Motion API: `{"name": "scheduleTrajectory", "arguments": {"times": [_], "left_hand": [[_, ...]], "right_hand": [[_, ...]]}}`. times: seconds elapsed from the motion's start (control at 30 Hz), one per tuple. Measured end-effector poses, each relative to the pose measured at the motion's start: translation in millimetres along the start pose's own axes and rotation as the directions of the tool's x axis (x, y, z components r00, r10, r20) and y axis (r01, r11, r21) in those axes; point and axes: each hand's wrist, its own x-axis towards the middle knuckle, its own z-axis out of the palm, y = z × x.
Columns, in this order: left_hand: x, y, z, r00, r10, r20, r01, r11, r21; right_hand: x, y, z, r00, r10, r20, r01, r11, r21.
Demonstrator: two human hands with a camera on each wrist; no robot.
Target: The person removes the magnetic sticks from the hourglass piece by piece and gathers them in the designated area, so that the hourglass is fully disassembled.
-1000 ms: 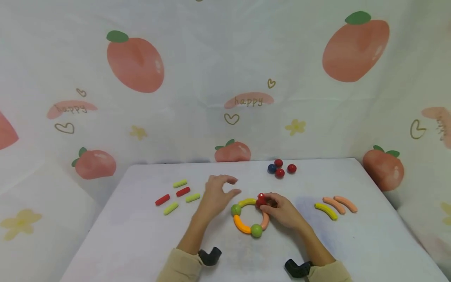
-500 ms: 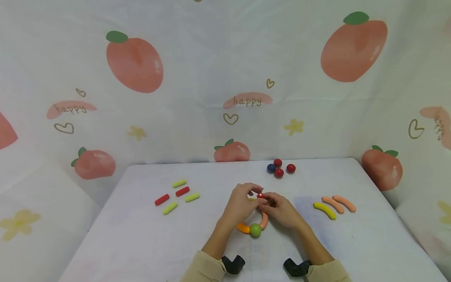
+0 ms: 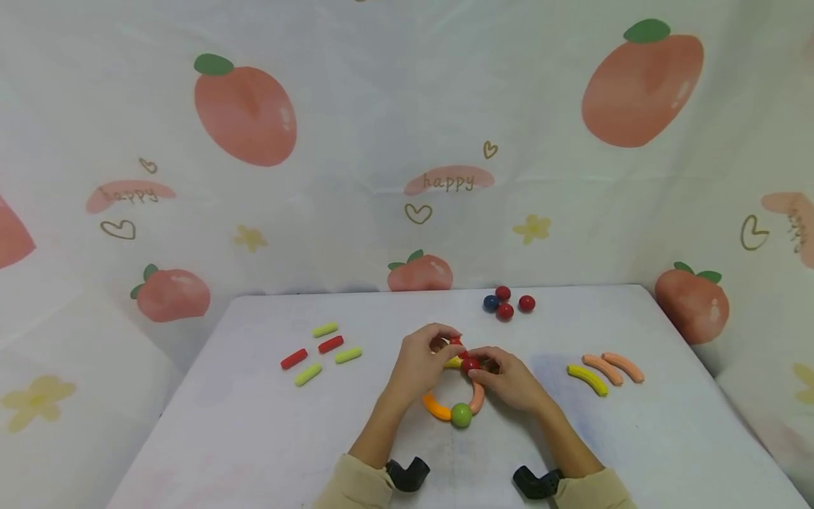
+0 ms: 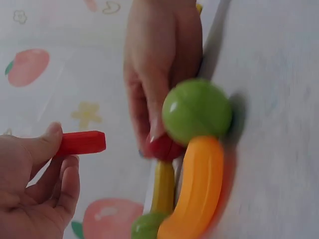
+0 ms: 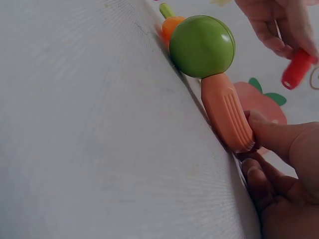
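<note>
Red stick (image 4: 79, 143) is pinched in the left hand (image 3: 420, 364) just above the half-built ring (image 3: 453, 403) mid-table, while the right hand (image 3: 509, 382) grips the red ball (image 3: 470, 365) and salmon curved piece (image 5: 227, 115) on that ring.

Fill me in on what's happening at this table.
A person is working on a ring of curved sticks and balls in the middle of the white table. The left hand pinches a short red stick just above the ring. The right hand holds the ring at its red ball and salmon curved piece. Spare sticks and balls lie around.
</note>
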Motion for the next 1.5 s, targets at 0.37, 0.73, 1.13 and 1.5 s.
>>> {"name": "scheduleTrajectory", "arguments": {"times": [0.37, 0.73, 1.13, 1.5], "left_hand": [[14.6, -51.2, -76.0, 0.950, -0.173, -0.259, 0.208, 0.971, 0.114], [30.5, -90.8, -117.8, 0.933, -0.275, -0.232, 0.330, 0.910, 0.249], [27.4, -82.5, -107.7, 0.943, -0.192, -0.272, 0.264, 0.929, 0.258], [5.5, -49.7, -29.3, 0.966, -0.232, 0.117, 0.207, 0.959, 0.193]], "right_hand": [[-2.9, 1.5, -1.7, 0.999, 0.031, -0.012, -0.031, 0.999, 0.006], [-0.6, 1.2, 3.0, 0.999, 0.032, 0.000, -0.032, 0.999, 0.025], [0.0, 0.6, 3.0, 0.999, 0.048, -0.002, -0.048, 0.999, 0.025], [-7.5, -18.6, 3.1, 0.990, 0.120, -0.080, -0.125, 0.990, -0.059]]}}
